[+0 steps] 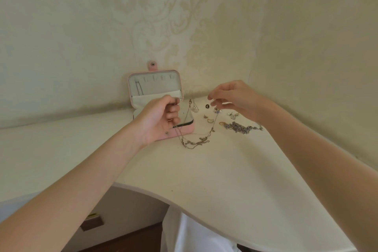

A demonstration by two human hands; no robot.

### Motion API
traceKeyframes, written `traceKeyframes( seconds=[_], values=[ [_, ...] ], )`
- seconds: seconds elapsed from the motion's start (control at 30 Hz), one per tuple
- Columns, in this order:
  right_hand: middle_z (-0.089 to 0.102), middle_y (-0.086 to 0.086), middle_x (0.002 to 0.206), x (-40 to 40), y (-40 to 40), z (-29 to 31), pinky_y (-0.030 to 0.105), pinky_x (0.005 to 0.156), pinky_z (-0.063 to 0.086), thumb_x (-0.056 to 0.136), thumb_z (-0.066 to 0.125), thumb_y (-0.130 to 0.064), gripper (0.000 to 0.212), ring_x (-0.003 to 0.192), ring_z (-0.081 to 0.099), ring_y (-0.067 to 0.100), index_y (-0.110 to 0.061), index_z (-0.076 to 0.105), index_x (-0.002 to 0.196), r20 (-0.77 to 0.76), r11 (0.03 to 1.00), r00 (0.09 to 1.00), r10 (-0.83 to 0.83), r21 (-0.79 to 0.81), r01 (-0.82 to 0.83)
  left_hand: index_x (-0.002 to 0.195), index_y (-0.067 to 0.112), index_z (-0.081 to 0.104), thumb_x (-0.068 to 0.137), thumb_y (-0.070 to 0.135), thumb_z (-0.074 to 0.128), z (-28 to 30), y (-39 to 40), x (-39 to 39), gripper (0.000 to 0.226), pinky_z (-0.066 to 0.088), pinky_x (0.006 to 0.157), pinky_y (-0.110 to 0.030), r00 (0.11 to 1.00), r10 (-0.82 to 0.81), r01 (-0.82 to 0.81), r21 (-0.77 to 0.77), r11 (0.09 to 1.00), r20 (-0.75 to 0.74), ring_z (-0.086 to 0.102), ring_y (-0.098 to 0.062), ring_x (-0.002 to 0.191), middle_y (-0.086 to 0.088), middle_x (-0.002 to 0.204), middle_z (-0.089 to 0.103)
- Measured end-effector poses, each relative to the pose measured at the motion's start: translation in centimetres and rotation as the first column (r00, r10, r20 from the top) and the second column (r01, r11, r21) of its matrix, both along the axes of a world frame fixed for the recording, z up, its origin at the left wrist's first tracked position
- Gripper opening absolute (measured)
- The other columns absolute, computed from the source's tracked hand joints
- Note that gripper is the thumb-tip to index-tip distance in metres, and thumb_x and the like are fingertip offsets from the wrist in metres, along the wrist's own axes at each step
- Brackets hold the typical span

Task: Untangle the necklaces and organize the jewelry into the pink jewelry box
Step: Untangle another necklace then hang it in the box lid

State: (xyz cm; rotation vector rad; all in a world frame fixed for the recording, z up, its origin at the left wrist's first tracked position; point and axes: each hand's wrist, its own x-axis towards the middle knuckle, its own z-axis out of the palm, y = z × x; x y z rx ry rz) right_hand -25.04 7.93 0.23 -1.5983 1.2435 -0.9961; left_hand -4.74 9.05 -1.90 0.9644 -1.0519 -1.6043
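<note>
The pink jewelry box (185,130) stands open against the wall, lid (155,85) upright with a mirror inside. My left hand (159,120) is curled around one end of the thin tangled necklaces (196,141), in front of the box. My right hand (231,97) pinches the other end of the chains, higher and to the right. The chains sag between both hands, their knotted middle touching the table. A pearl pendant chain (193,107) hangs beside the box.
On the white table (204,180), right of the box, lie several small pieces: a dark round stud (207,106), gold rings (209,118), earrings (233,115) and a chunky silver chain (241,128). The walls meet close behind. The table's curved front edge runs below.
</note>
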Motion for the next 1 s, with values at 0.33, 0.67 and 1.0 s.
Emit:
traceKeyframes(
  seconds=[0.33,0.67,1.0],
  values=[
    [0.046,-0.004,0.051,-0.5,0.9,-0.5,0.018,0.043,0.031,0.088,0.061,-0.012,0.009,0.043,0.041,0.009,-0.008,0.066,0.081,-0.012,0.992,0.998,0.054,0.117,-0.053,0.094,0.02,0.068,0.088,0.018,0.061,-1.5,0.6,0.4,0.009,0.036,0.056,-0.014,0.805,-0.046,0.159,-0.141,0.977,0.591,0.04,0.0,0.042,0.015,0.045,0.046],
    [0.053,0.001,0.057,-1.8,0.5,-3.1,0.018,0.041,0.032,0.088,0.061,-0.012,0.012,0.046,0.044,0.011,-0.007,0.065,0.077,-0.166,0.982,0.985,0.047,0.188,-0.015,0.082,0.018,0.072,0.085,0.022,0.066,-2.9,-0.1,-2.6,0.008,0.028,0.043,-0.012,0.659,0.011,0.216,-0.203,0.955,0.752,0.041,-0.012,0.062,-0.002,0.071,0.053],
    [0.058,-0.003,0.06,-1.6,-1.8,-6.4,0.012,0.047,0.039,0.084,0.064,-0.012,0.01,0.056,0.051,0.009,-0.011,0.066,0.075,-0.434,0.989,0.891,-0.135,-0.009,0.146,0.087,0.022,0.074,0.088,0.027,0.057,-4.3,-1.4,-3.8,0.018,0.033,0.052,-0.015,0.379,0.332,0.232,-0.436,0.869,0.864,0.05,-0.001,0.057,0.016,0.062,0.056]
  ],
)
